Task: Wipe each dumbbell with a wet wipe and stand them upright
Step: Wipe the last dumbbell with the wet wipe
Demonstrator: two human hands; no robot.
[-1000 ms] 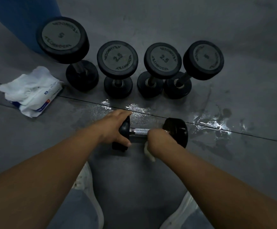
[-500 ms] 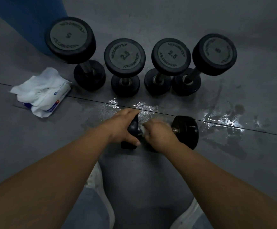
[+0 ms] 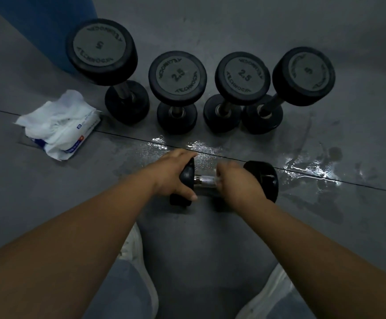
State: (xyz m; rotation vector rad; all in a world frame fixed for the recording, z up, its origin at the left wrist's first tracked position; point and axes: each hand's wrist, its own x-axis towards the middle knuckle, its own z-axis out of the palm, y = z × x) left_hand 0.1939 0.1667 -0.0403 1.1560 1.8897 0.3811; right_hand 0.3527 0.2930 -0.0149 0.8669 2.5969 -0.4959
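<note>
Lying dumbbell (image 3: pixel 205 180): small, on its side on the floor (image 3: pixel 210 238) just ahead of the knees, axis running left to right. Short bright metal handle, finely textured. Two black rubbery heads, the right one angular-edged with a dull sheen.

Left hand (image 3: pixel 171 174): clamped over the left head, fingers across the top, thumb on the near face.

Right hand (image 3: pixel 239 184): curled over the handle beside the right head, motion-blurred. Any wipe under its fingers too smeared to make out.

Beyond a thin dark seam (image 3: pixel 360 184) in the floor, a row of four standing on end, each with round black heads and a matte grey end plate bearing raised lettering:
- left 5 dumbbell (image 3: pixel 101 51), largest
- left 2.5 dumbbell (image 3: pixel 177 78)
- right 2.5 dumbbell (image 3: pixel 242 75)
- right 5 dumbbell (image 3: pixel 303 75), its lower head close against its neighbour's

Wipe packet (image 3: pixel 58 124): soft white plastic with blue print, crumpled white sheets heaped on top, lying left of the row.

Wet patch (image 3: pixel 302 166): glossy streaks along the seam, right of the lying dumbbell.

Floor: smooth matte grey.

Blue block (image 3: pixel 42 24): upper left corner, behind the left 5 dumbbell.

White shoes (image 3: pixel 132 249) and blue denim knees at the lower edge.
</note>
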